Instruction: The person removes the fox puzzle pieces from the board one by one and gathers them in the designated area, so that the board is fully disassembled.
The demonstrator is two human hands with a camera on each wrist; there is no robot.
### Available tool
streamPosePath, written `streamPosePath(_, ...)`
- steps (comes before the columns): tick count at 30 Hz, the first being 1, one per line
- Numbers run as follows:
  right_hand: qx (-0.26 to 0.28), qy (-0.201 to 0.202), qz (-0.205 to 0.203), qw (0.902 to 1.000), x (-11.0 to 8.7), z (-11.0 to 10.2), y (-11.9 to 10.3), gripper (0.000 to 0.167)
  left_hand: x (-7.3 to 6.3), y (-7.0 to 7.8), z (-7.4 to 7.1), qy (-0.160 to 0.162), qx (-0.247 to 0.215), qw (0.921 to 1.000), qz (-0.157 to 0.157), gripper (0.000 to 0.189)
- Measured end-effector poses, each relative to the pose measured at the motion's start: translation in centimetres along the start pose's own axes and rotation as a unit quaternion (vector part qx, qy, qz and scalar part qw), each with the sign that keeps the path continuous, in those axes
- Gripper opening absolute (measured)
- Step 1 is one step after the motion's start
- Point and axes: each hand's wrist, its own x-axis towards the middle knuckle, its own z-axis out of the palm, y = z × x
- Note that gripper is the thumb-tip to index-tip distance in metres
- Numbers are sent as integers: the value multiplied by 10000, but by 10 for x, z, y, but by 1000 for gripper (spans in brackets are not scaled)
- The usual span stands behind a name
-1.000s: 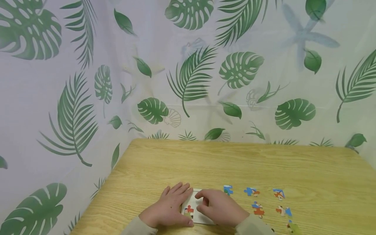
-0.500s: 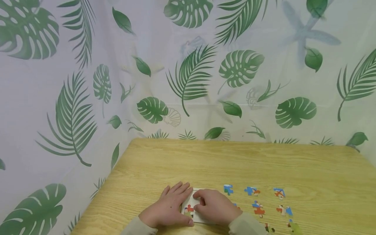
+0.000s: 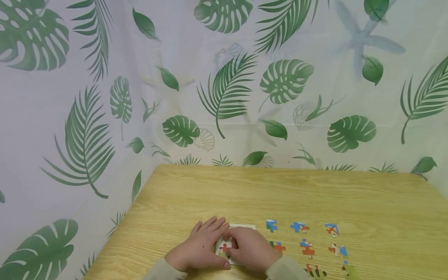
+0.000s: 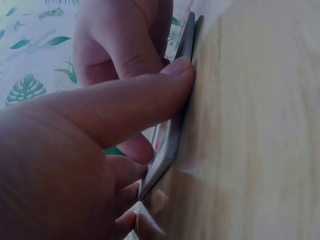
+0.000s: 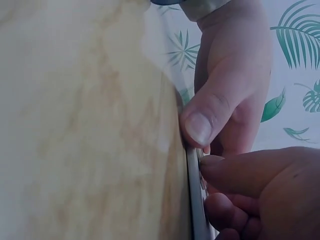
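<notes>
A white puzzle tray point(image 3: 241, 226) lies low in the head view, mostly under both hands. In its near left corner sits a red, white and green puzzle piece point(image 3: 224, 253). My left hand point(image 3: 201, 245) lies along the tray's left side, fingers spread and straight, thumb across the near edge. Curled over the tray, my right hand point(image 3: 250, 248) has its index finger and thumb round that piece, the thumb overlapping its right side. In the left wrist view my left thumb point(image 4: 150, 97) rests by the tray edge. The right wrist view shows both thumbs near the tray's side point(image 5: 195, 195).
Loose puzzle pieces lie right of the tray in rough rows, among them a blue one point(image 3: 271, 224), a red and blue one point(image 3: 308, 249) and a green one point(image 3: 351, 272). The wooden table point(image 3: 245, 194) runs back to a leaf-patterned curtain point(image 3: 241, 147).
My right hand has moved left across the tray to the corner piece, uncovering the tray's far right corner and more loose pieces. My left hand has stayed in place.
</notes>
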Motion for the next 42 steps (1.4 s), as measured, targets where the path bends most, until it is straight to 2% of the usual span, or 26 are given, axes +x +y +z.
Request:
streamPosePath(5, 24, 42, 36, 10000, 0, 3, 1, 7, 1, 0, 0, -16, 0, 10000, -8, 105)
streamPosePath(15, 141, 138, 205, 9996, -3, 7, 0, 8, 0, -1, 0, -55, 35, 10000, -12, 105)
streamPosePath(21, 164, 231, 150, 9995, -3, 11, 0, 9, -3, 0, 0, -39, 105, 9999, -68, 106)
streamPosePath(34, 229, 425, 279, 9984, -5, 11, 1, 10, 1, 3, 1, 31, 284, 9996, -21, 106)
streamPosePath(42, 415, 451, 230, 9979, -4, 10, 4, 12, 2, 5, -1, 15, 160, 9999, 4, 106)
